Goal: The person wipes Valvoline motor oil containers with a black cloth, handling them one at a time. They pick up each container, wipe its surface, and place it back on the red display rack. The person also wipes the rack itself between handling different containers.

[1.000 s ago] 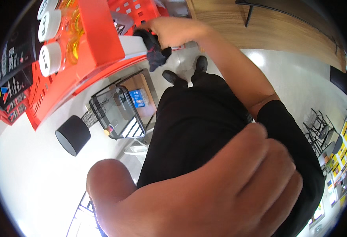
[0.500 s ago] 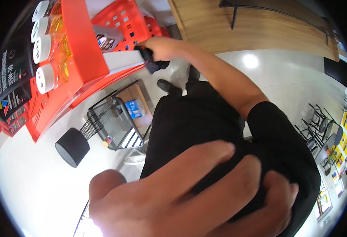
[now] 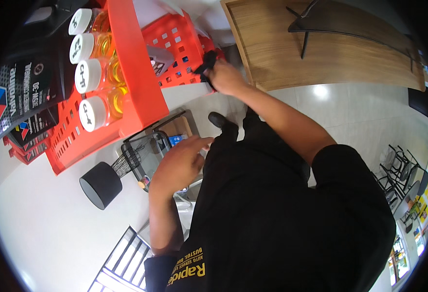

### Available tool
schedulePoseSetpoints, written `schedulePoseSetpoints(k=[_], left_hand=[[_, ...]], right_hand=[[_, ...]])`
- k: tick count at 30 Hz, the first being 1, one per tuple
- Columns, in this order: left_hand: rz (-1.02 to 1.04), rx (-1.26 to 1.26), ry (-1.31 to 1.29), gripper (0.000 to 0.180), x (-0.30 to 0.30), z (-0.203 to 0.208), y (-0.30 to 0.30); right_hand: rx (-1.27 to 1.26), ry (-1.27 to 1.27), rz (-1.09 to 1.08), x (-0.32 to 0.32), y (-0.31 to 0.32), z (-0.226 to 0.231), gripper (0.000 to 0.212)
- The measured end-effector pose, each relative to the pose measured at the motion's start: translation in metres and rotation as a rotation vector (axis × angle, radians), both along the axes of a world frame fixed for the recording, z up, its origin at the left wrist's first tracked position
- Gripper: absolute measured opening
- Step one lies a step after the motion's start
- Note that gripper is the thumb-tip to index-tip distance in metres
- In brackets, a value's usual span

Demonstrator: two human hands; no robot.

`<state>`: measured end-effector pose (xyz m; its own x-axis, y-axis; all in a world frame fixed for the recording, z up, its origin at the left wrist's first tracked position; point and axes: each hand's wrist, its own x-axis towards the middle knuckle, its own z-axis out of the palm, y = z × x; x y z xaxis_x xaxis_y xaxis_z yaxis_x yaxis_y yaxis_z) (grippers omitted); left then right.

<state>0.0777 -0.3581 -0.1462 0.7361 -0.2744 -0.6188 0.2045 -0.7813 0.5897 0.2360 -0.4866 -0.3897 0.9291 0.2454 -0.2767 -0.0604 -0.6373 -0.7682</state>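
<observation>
My right hand [image 3: 227,78] is closed on a bunched black cloth [image 3: 207,65]. It is at the outer end of a red display rack [image 3: 141,73], beside the perforated red panel [image 3: 177,44]. My left hand [image 3: 179,163] hangs loosely in front of my trousers, fingers slightly bent and apart, with nothing seen in it. Clear jars [image 3: 119,102] of yellow to amber liquid with white lids stand in a row on the rack. A grey bottle [image 3: 160,58] sits behind the rack's front board, partly hidden.
Black oil jugs [image 3: 29,87] stand at the left of the rack. Below it are a black lamp [image 3: 101,185] and a dark-framed glass-topped table [image 3: 143,165]. A wooden table [image 3: 330,63] lies to the right; chairs [image 3: 399,168] are farther off.
My left hand has dropped from close before the camera to beside my trousers. My right hand, still gripping the black cloth, has shifted along the rack's end. The view has tilted slightly.
</observation>
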Motion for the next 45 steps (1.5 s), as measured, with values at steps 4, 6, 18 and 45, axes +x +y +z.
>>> schedulePoseSetpoints(k=[4, 6, 18, 45], left_hand=[[0.205, -0.05, -0.028, 0.047, -0.013, -0.049, 0.033], [0.259, -0.078, -0.021, 0.046, -0.012, -0.057, 0.036], [0.39, -0.188, 0.086, 0.048, -0.033, -0.073, 0.029], [0.276, -0.393, 0.008, 0.043, -0.085, -0.125, 0.117]], right_hand=[[-0.167, 0.041, 0.151, 0.027, 0.04, -0.025, 0.04], [-0.167, 0.082, 0.182, 0.055, 0.049, -0.033, 0.039], [-0.289, -0.222, 0.242, 0.215, 0.105, -0.072, 0.067], [0.253, 0.255, -0.031, -0.041, -0.053, -0.039, 0.031]])
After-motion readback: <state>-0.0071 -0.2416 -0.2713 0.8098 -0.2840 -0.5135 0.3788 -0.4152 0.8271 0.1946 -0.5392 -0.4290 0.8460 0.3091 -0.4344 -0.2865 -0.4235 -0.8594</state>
